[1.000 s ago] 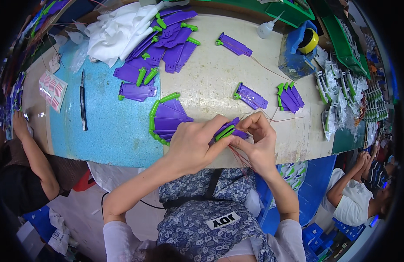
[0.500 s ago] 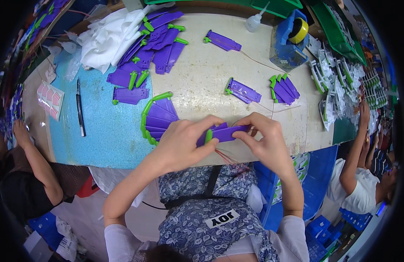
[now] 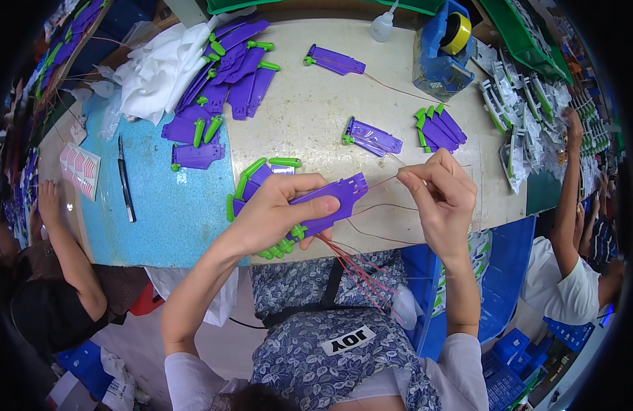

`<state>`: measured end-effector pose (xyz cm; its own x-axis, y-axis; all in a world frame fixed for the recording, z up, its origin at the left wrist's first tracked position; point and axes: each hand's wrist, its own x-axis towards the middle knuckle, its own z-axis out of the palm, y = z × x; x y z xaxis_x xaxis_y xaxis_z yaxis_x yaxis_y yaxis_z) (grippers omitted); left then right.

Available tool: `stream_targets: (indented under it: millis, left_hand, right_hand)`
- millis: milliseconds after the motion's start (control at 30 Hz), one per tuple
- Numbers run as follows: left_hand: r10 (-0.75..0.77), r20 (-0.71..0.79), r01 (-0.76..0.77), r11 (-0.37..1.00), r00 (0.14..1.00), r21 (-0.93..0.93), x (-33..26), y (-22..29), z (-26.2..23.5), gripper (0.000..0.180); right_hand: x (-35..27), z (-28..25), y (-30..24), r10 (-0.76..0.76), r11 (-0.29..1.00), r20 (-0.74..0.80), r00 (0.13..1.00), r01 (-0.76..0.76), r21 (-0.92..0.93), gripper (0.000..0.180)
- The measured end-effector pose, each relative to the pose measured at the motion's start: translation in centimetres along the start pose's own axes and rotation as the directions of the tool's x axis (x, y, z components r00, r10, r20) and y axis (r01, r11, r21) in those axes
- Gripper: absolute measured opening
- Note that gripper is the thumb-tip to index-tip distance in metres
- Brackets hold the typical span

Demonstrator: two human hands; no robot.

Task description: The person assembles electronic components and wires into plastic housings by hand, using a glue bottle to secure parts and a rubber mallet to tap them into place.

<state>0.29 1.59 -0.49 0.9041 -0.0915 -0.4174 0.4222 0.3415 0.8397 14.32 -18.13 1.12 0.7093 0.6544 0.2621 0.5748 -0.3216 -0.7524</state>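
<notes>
My left hand (image 3: 279, 216) grips a flat purple plastic piece with green finger parts (image 3: 330, 203) just above the table's near edge. Several red strings (image 3: 361, 270) hang down from it toward my lap. To its right my right hand (image 3: 439, 198) pinches one thin red string (image 3: 381, 183) that runs taut from the far end of the purple piece. Under my left hand lies another purple and green piece (image 3: 258, 179) on the table.
A heap of purple and green pieces (image 3: 224, 75) and white cloth (image 3: 159, 68) lies at the back left. More pieces (image 3: 371, 137) (image 3: 438, 128) (image 3: 333, 60) sit mid-table. A blue tape dispenser (image 3: 443, 48) stands behind. A black pen (image 3: 126, 181) lies left. Other people (image 3: 570, 260) (image 3: 49, 267) sit beside me.
My hands have moved apart: the right hand has drawn a red string out to the right, while the left hand keeps hold of the purple piece, now turned flat.
</notes>
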Motion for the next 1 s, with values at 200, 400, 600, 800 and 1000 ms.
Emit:
stream_targets:
  millis: [200,400,600,800,1000]
  left_hand:
    - [-0.076,0.018,0.078,0.984,0.997,-0.162,0.1,0.3,-0.2,0.026]
    - [-0.080,-0.144,0.091,0.993,0.986,0.073,0.7,0.0,0.1,0.023]
    - [0.344,-0.110,-0.077,0.489,0.932,0.869,-0.5,-1.1,2.8,0.020]
    - [0.430,0.106,-0.238,0.266,0.897,0.934,1.2,-1.8,3.3,0.021]
    - [0.462,0.016,-0.177,0.307,0.887,0.935,4.5,-1.0,1.3,0.027]
  right_hand:
    - [0.2,0.4,-0.1,-0.047,0.999,-0.059,0.997,0.045,-0.025,0.007]
    - [0.2,1.2,-0.8,-0.155,0.970,0.328,0.932,0.080,0.230,0.011]
    - [1.1,3.2,5.9,-0.273,0.916,0.153,0.950,0.305,-0.262,0.042]
    - [2.6,-2.9,12.4,-0.076,0.909,-0.179,0.981,-0.006,-0.418,0.037]
    - [3.5,-4.3,12.4,0.129,0.935,-0.204,0.970,-0.188,-0.301,0.016]
